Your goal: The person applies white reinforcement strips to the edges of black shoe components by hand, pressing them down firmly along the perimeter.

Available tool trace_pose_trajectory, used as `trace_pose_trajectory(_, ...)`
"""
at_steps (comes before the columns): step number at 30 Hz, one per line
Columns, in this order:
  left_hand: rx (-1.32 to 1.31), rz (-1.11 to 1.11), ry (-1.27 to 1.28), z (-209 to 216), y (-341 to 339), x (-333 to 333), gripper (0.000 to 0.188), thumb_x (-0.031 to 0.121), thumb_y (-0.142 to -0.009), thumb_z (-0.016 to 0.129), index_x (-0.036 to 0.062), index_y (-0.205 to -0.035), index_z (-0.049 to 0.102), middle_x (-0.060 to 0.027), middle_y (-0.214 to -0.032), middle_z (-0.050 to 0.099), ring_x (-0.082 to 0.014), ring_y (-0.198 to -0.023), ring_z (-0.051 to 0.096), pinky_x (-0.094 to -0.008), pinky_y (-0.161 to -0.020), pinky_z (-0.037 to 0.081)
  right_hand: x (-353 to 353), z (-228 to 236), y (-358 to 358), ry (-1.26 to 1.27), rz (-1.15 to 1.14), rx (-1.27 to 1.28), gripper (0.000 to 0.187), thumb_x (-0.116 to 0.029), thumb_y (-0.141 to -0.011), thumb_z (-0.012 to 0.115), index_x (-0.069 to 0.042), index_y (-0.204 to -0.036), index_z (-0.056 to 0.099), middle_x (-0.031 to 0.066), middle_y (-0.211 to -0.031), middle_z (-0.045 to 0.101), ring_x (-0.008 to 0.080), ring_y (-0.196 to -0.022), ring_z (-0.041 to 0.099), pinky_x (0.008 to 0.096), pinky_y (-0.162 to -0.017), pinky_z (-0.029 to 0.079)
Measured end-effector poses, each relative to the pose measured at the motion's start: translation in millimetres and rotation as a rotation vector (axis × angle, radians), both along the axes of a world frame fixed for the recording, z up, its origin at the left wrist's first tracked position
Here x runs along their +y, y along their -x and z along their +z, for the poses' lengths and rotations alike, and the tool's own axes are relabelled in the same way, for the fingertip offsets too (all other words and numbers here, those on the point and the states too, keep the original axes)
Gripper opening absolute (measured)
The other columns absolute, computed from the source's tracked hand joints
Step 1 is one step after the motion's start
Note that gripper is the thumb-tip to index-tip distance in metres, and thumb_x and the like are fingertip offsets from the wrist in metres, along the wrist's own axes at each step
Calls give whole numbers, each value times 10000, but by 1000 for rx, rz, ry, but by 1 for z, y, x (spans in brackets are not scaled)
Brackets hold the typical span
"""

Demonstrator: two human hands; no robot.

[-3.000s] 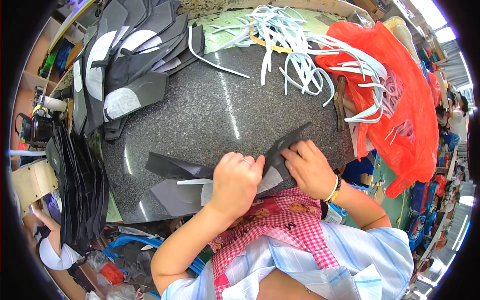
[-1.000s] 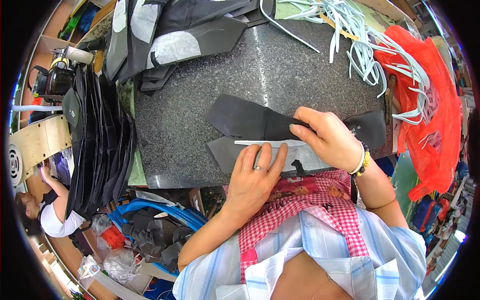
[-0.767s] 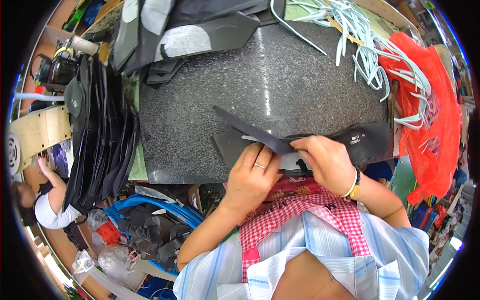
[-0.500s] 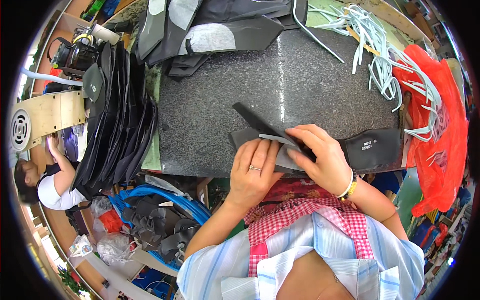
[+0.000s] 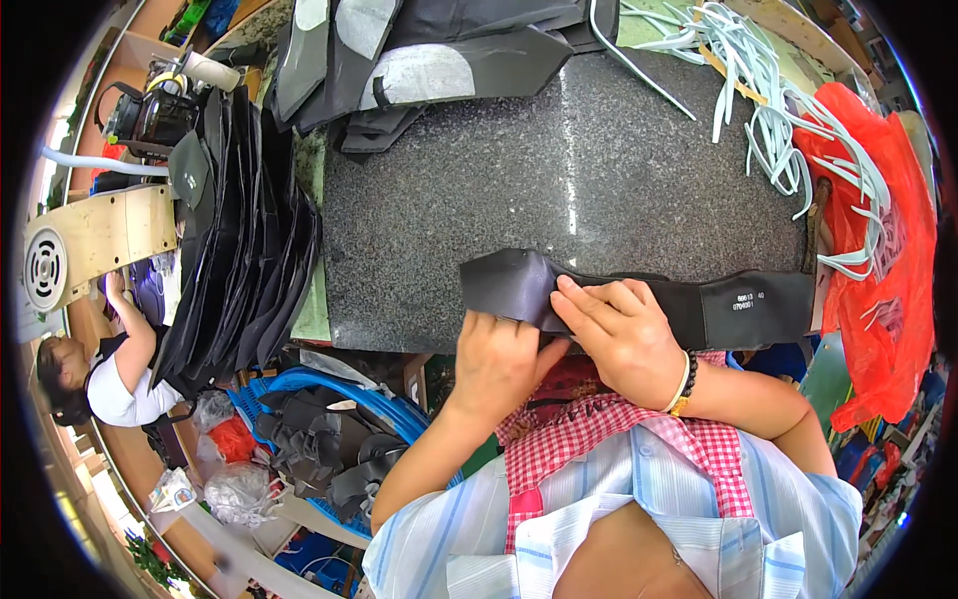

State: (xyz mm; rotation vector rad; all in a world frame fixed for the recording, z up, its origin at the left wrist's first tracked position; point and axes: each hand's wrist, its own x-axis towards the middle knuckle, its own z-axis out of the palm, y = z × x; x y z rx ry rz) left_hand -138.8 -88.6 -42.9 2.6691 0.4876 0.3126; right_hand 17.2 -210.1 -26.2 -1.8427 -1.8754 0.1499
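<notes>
A long black leather-like panel (image 5: 758,311) with small white print lies along the near edge of the dark speckled work surface. At its left end a flap is folded over and stands slightly raised. My left hand (image 5: 497,371) grips that end from the near side, its fingertips tucked under the flap and out of sight. My right hand (image 5: 627,344), with a bracelet at the wrist, presses its fingers flat together over the fold, holding the panel at its middle. The pale strip seen inside it before is hidden now.
Black panels with whitish patches (image 5: 424,75) are piled at the far side. A tangle of pale strips (image 5: 773,150) hangs by a red plastic bag (image 5: 868,240) on the right. Upright black pieces (image 5: 235,230), a blue basket (image 5: 309,379) and another person (image 5: 125,379) are at left.
The raised upper part of the panel has been folded down over the pale strip. My right hand has shifted onto the fold, and my left fingers have slipped beneath the flap.
</notes>
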Motion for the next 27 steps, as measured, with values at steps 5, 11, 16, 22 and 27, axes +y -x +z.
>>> trace_pose_trajectory(5, -19, 340, 1080, 47, -25, 57, 235, 213, -842, 794, 20, -908, 676, -37, -783, 704, -90, -724, 646, -267, -645, 521, 0, 3, 3, 53, -7, -37, 496, -128, -766, 706, 31, -1226, 613, 169, -1317, 597, 245, -1002, 589, 407, -889, 452)
trace_pose_trajectory(11, -116, 349, 934, 12, -26, 76, 263, 19, -897, 694, 56, -709, 514, -44, -806, 685, -29, -702, 563, -210, -632, 475, -3, 1, 9, 36, 1, -172, 460, -172, -791, 634, 34, -1202, 621, 168, -1278, 600, 222, -1019, 551, 385, -844, 443)
trace_pose_trajectory(16, -205, 182, 345, 19, -31, 68, 195, -45, -820, 699, 12, -757, 523, -124, -978, 675, -172, -824, 631, -286, -708, 512, -1, 9, 5, 163, 18, -139, 668, -284, -712, 774, -2, -1282, 571, 130, -1406, 513, 240, -1052, 535, 397, -841, 442)
trace_pose_trajectory(22, -184, 60, 12, 14, -39, 59, 172, -50, -792, 688, 7, -935, 610, -149, -954, 658, -305, -891, 635, -401, -791, 514, 26, 22, 9, 329, 0, -164, 738, -277, -700, 753, -13, -1350, 524, 109, -1444, 473, 234, -1036, 523, 370, -757, 458)
trace_pose_trajectory(27, 8, -141, 43, 31, -15, 24, 402, 213, -815, 768, 42, -1165, 665, -144, -1251, 650, -330, -1132, 631, -443, -977, 499, -47, 29, -65, 352, 112, 301, 470, -140, -701, 755, -1, -1140, 659, 131, -1252, 632, 273, -1073, 607, 372, -934, 505)
